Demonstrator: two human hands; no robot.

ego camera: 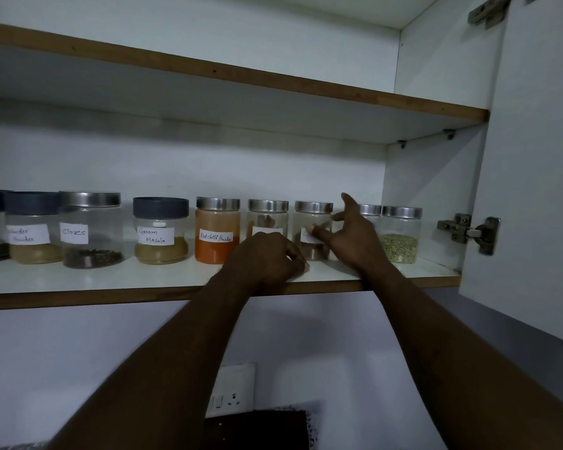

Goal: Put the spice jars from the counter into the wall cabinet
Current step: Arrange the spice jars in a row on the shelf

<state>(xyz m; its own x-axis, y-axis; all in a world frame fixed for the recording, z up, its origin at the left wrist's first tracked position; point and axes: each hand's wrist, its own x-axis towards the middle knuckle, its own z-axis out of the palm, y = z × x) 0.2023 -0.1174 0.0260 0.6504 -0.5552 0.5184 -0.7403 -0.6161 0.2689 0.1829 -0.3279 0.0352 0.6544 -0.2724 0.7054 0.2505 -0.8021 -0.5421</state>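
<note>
A row of spice jars (217,235) is seen on the cabinet shelf (111,280), running from 9 o'clock to 3 o'clock, so the task is judged nearly done. A brown-powder jar (309,219), just toward 3 o'clock from centre, is touched by the spread, straight fingers of the right hand (355,235). The left hand (267,258) is curled at the shelf edge, nothing seen in it. The counter is not shown, so any jars left cannot be told

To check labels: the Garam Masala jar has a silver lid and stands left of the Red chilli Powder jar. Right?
No: the Garam Masala jar has a dark lid, not silver, as the head view shows; it does stand left of the Red chilli Powder jar.
</note>
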